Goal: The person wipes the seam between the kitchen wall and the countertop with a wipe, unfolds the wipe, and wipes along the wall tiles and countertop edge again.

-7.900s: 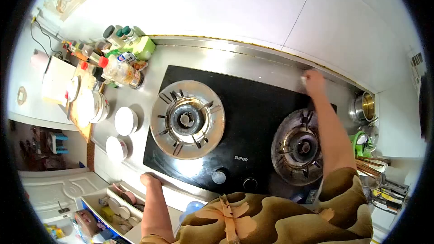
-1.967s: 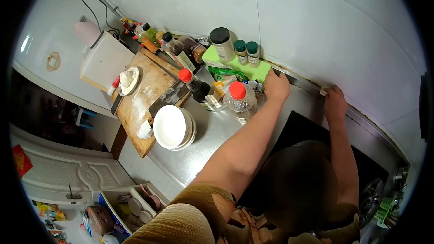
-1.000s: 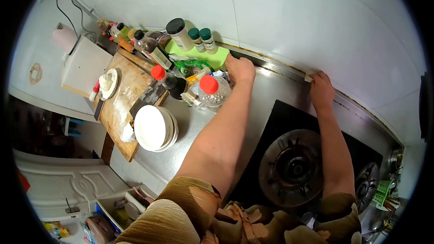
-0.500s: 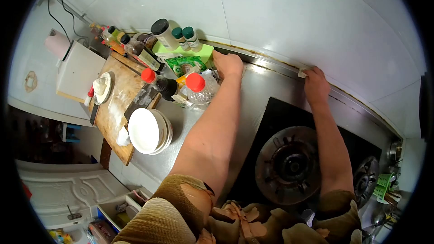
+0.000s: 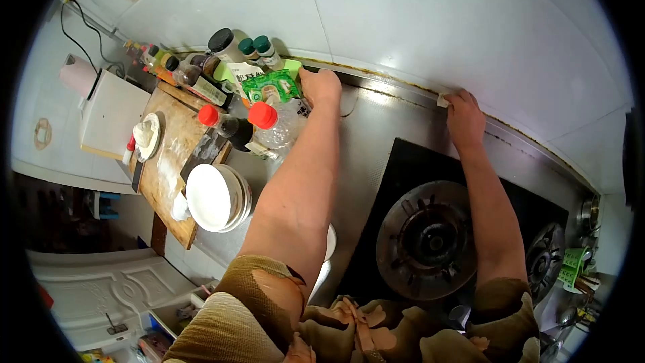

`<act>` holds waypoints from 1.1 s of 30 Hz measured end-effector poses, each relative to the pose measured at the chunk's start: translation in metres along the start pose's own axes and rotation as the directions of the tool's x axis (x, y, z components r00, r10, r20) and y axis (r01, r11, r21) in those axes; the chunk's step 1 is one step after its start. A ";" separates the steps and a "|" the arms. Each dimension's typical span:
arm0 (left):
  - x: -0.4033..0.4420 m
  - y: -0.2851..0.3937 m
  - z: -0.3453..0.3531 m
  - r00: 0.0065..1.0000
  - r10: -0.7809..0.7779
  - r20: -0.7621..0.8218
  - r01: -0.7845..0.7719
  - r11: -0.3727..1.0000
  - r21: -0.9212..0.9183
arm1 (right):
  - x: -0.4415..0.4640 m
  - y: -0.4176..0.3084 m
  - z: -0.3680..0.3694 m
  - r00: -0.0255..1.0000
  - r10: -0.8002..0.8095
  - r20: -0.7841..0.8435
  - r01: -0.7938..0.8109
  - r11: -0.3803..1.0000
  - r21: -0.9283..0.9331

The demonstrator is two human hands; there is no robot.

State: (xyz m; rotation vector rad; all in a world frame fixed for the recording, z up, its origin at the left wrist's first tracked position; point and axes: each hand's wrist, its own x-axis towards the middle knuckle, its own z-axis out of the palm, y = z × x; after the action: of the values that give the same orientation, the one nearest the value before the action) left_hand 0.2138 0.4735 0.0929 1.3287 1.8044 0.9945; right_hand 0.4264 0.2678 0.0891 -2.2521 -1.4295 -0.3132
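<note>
My left hand (image 5: 321, 86) is at the right end of a light green storage box (image 5: 293, 67), its fingers closed round the edge and partly hidden. On the box stand a black-lidded jar (image 5: 224, 43) and two green-capped jars (image 5: 268, 52). In front are a green packet (image 5: 269, 87), a clear bottle with a red cap (image 5: 279, 128) and a dark sauce bottle (image 5: 235, 129). My right hand (image 5: 465, 119) is closed on a small pale folded cloth or paper (image 5: 443, 101) at the back ledge, against the wall.
Below my right forearm lies a black gas stove (image 5: 386, 181) with a round burner (image 5: 435, 236). Stacked white bowls (image 5: 209, 196) stand left of my left forearm. Beyond them is a floury wooden board (image 5: 171, 141) with a knife and a small plate (image 5: 156, 136). A green basket (image 5: 573, 263) is far right.
My left hand and the green box have moved left along the wall with the jars and bottles, baring more steel counter. My right hand stays at the ledge, nearly in the same place.
</note>
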 end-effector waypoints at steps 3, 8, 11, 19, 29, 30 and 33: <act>0.008 -0.003 -0.001 0.998 -0.006 0.065 0.006 1.000 0.002 | 0.000 0.000 0.001 1.000 -0.001 -0.021 0.001 1.000 -0.030; 0.011 0.006 -0.009 0.991 -0.118 0.055 0.119 0.993 -0.007 | 0.001 -0.001 -0.001 0.999 0.025 0.021 -0.024 1.000 -0.014; 0.013 0.008 -0.014 0.989 -0.138 0.046 0.139 0.990 -0.006 | 0.001 -0.001 0.000 0.999 0.027 0.033 -0.026 1.000 -0.017; 0.013 0.006 -0.018 0.996 -0.068 0.064 0.064 0.996 0.066 | 0.002 0.000 0.001 0.998 0.038 0.043 -0.037 0.999 -0.033; -0.019 -0.001 -0.027 0.966 0.228 0.121 -0.236 0.971 0.048 | 0.002 -0.002 0.005 0.999 0.044 0.021 -0.043 0.998 -0.049; -0.023 -0.002 -0.028 0.957 0.258 0.132 -0.266 0.962 0.052 | 0.003 -0.002 0.006 0.999 0.046 0.022 -0.046 0.998 -0.033; -0.035 -0.007 -0.033 0.947 0.250 0.202 -0.281 0.949 0.145 | 0.003 -0.002 0.004 1.000 0.024 0.018 -0.023 0.999 -0.039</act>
State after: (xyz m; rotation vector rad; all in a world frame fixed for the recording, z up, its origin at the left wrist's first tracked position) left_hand 0.1916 0.4320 0.1055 1.7486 1.6300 0.8355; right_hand 0.4257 0.2729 0.0868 -2.3065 -1.4167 -0.3157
